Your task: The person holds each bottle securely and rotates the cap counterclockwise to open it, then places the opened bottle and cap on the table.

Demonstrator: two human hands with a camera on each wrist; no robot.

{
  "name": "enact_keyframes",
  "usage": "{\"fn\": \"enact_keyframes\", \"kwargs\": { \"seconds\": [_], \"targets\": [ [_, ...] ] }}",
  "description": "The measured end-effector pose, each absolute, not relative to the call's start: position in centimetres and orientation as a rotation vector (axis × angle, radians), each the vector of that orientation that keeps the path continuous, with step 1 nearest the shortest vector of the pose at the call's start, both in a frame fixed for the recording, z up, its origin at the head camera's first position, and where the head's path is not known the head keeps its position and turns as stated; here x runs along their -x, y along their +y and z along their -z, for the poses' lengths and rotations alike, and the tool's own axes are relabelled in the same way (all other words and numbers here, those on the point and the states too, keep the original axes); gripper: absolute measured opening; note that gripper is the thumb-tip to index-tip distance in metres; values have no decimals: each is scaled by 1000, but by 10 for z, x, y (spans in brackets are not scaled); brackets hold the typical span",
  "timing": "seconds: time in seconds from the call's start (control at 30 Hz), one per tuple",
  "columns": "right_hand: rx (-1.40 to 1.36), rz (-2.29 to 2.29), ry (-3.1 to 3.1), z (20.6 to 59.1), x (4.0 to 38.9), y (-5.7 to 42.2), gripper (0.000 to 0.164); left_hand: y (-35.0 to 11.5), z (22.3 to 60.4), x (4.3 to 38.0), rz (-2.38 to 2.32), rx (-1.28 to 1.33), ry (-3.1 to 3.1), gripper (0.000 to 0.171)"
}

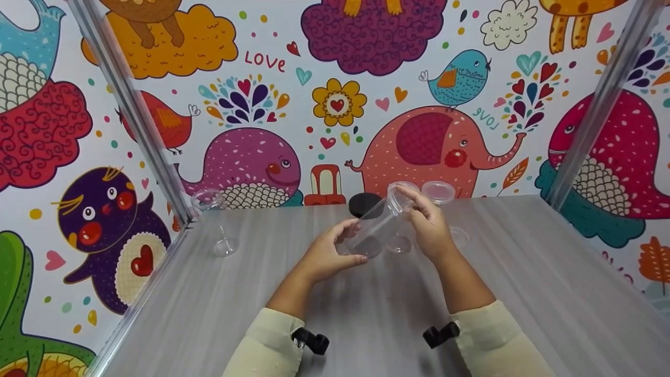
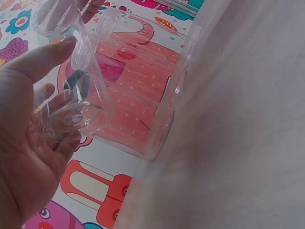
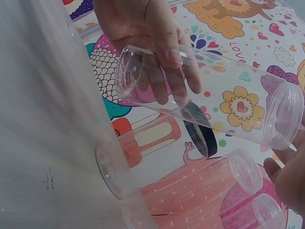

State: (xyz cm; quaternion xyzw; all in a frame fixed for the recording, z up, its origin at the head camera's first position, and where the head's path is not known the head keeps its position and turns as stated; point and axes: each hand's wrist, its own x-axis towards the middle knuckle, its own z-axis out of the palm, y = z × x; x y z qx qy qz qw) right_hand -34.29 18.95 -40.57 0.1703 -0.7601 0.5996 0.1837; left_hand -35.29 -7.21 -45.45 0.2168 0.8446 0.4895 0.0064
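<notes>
Both hands hold a clear plastic jar [image 1: 376,224], tilted above the grey table with its threaded mouth toward the upper right. Near the jar's base, my left hand [image 1: 325,252] grips it, thumb on the near side and fingers behind, as the right wrist view shows on the jar [image 3: 228,98]. My right hand [image 1: 433,233] holds the mouth end, with fingers over the rim. No lid shows on this jar. Just behind it is a black lid [image 1: 364,203] on top of a clear jar, partly hidden by the held one.
More clear jars stand behind the right hand, one with its rim [image 1: 438,191] showing past the fingers. Another clear jar [image 1: 224,233] stands alone at the left rear of the table [image 1: 183,319]. Cartoon-printed panels [image 1: 335,141] and metal posts [image 1: 149,136] border the table.
</notes>
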Motion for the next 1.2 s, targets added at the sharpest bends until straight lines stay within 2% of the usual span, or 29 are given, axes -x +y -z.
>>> {"fn": "enact_keyframes", "kwargs": {
  "seconds": [0.17,0.4,0.8,1.07,1.2],
  "targets": [
    [-326,-1490,-2240,405,345,191,48,-72,455,354,-1529,-684,2642,88],
    [-210,-1429,-2288,405,344,190,49,-71,455,352,-1536,-679,2642,87],
    [-366,-1559,-2213,406,341,189,38,-74,454,352,-1555,-660,2619,88],
    [-497,-1692,-2125,406,341,189,50,-73,453,352,-1528,-666,2641,88],
    [-517,-1703,-2120,406,341,189,50,-73,454,353,-1538,-680,2632,87]
  ]
}}
